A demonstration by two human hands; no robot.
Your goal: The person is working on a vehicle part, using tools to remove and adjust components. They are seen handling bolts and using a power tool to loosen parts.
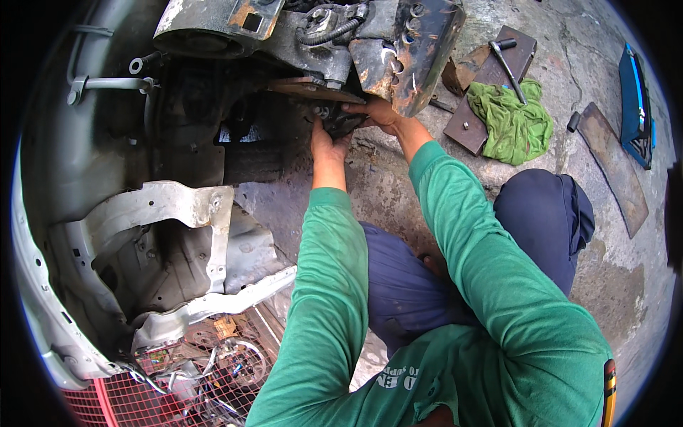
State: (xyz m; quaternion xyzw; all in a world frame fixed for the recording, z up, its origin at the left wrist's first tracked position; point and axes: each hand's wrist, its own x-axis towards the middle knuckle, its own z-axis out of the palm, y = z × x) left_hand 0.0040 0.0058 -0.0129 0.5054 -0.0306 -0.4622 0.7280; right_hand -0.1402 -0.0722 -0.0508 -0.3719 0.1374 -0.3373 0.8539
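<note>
A dark, blackish metal part [344, 124] sits low under the front of a stripped vehicle body, just below a flat, rust-brown plate [313, 90]. It looks compact and irregular, dull and grimy, and shadow and hands hide much of its outline, so its exact shape cannot be told. A pale, round bolt head [322, 112] shows just to its left.

The left hand [329, 147] comes up from below, thumb raised near the bolt head, its fingers curled around the part's lower left. The right hand [379, 114] grasps it from the upper right, index finger stretched along the top; the fingertips behind the part are hidden.

Above is a rusted, perforated steel bracket [425, 57] beside a black corrugated hose [331, 37]. On the concrete floor [594, 263] to the right, a ratchet wrench [508, 70] lies with its handle's end on a crumpled green rag [523, 132].
</note>
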